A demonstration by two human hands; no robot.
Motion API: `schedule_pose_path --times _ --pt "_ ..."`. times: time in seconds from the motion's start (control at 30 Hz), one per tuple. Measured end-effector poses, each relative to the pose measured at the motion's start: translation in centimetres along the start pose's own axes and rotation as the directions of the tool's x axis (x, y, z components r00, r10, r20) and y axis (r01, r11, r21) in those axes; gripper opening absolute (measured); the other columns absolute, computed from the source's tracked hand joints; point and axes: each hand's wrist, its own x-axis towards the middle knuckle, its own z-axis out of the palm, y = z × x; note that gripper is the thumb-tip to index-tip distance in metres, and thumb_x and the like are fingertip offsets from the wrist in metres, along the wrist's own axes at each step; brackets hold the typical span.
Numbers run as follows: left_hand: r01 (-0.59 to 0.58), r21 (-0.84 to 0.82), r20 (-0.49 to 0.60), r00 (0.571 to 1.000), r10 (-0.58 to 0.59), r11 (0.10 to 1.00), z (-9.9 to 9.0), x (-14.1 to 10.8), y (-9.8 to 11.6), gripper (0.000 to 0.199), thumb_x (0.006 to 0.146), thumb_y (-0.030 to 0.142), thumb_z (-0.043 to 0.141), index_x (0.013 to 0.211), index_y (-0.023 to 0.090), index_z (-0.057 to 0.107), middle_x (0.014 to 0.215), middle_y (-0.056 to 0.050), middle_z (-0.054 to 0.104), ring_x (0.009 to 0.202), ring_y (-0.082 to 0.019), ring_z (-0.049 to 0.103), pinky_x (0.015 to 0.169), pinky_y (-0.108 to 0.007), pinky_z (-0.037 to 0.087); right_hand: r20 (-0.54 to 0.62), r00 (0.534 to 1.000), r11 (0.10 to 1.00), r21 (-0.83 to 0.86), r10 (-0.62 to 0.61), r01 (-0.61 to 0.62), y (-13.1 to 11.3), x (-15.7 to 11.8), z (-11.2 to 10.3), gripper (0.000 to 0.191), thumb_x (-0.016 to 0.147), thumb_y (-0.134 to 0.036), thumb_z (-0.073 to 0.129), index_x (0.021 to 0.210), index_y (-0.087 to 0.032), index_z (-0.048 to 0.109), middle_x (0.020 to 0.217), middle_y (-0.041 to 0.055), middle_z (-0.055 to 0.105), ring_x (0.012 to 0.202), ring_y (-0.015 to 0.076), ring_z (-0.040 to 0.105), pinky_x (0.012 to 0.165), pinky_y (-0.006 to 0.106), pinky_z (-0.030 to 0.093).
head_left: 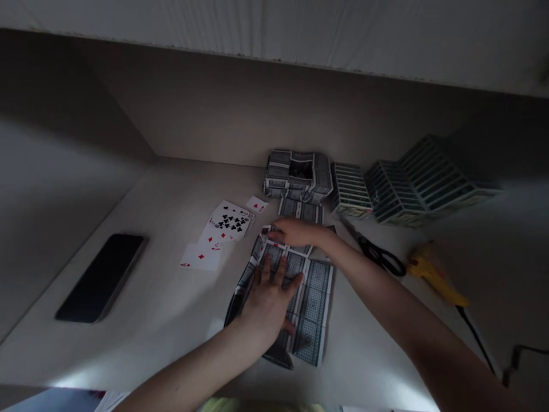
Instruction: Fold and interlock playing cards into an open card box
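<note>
A panel of joined playing cards (pixel 315 309) lies in front of me, grey patterned backs up, with its left side folded upward. My left hand (pixel 266 303) rests flat on it with fingers spread. At the panel's far left corner, my right hand (pixel 298 232) is closed around the edge, thumb and fingers bent together there; the exact grip is partly hidden. Just behind the hands lies a smaller piece of joined cards (pixel 300 209). Loose playing cards (pixel 223 229), face up, with clubs and red suits, are spread to the left.
A box-like card structure (pixel 298 174) with a square opening stands against the back wall. Green-and-white striped folded pieces (pixel 429 177) stand at right. Black scissors (pixel 377 254) and a yellow glue gun (pixel 435 274) with a cord lie right of my arm. A phone (pixel 103 277) lies left.
</note>
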Motion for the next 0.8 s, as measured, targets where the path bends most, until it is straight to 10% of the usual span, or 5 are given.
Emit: schedule_pose_path --times 0.3,0.43,0.63,0.8 --pt "-0.007 -0.019 -0.009 1.0 0.007 1.0 -0.2 0.1 0.0 0.105 0.04 0.053 0.075 0.131 0.033 0.027 0.142 -0.013 0.019 0.127 -0.045 0.009 0.096 -0.061 0.017 -0.006 1.0 0.998 -0.06 -0.025 0.024 -0.9 -0.5 0.4 0.03 0.085 -0.036 0.04 0.097 -0.016 0.059 0.095 0.0098 0.066 0.085 0.0181 0.06 0.069 0.024 0.04" --pt "-0.029 -0.082 -0.15 0.989 0.016 0.996 -1.0 -0.9 0.0 0.068 0.06 0.039 0.069 0.121 0.025 0.043 0.133 -0.011 0.036 0.124 -0.034 0.028 0.098 -0.046 0.029 -0.096 0.992 0.991 -0.101 0.077 -0.087 -1.6 -1.2 1.0 0.027 0.084 -0.033 0.042 0.095 -0.014 0.058 0.095 0.0125 0.064 0.088 0.0222 0.059 0.07 0.029 0.041" --pt "0.187 -0.07 -0.568 0.8 -0.194 0.98 -4.2 -1.8 -1.8 0.037 0.078 0.027 0.05 0.113 0.017 0.045 0.114 -0.011 0.049 0.107 -0.027 0.044 0.089 -0.042 0.037 -0.23 0.972 0.992 0.102 -0.044 0.069 -1.5 -1.7 1.8 0.036 0.075 -0.007 0.045 0.11 -0.014 0.05 0.111 0.0107 0.058 0.102 0.0189 0.053 0.083 0.03 0.04" --pt "0.376 -0.054 -0.321 0.871 -0.372 0.925 -3.8 -0.8 -4.1 0.025 0.085 0.027 0.035 0.101 0.012 0.048 0.079 -0.012 0.061 0.076 -0.027 0.059 0.06 -0.036 0.045 -0.257 0.965 0.979 0.18 -0.046 0.094 -1.5 -1.7 2.0 0.043 0.071 -0.002 0.043 0.112 -0.014 0.052 0.111 0.0094 0.058 0.103 0.0185 0.052 0.088 0.03 0.039"
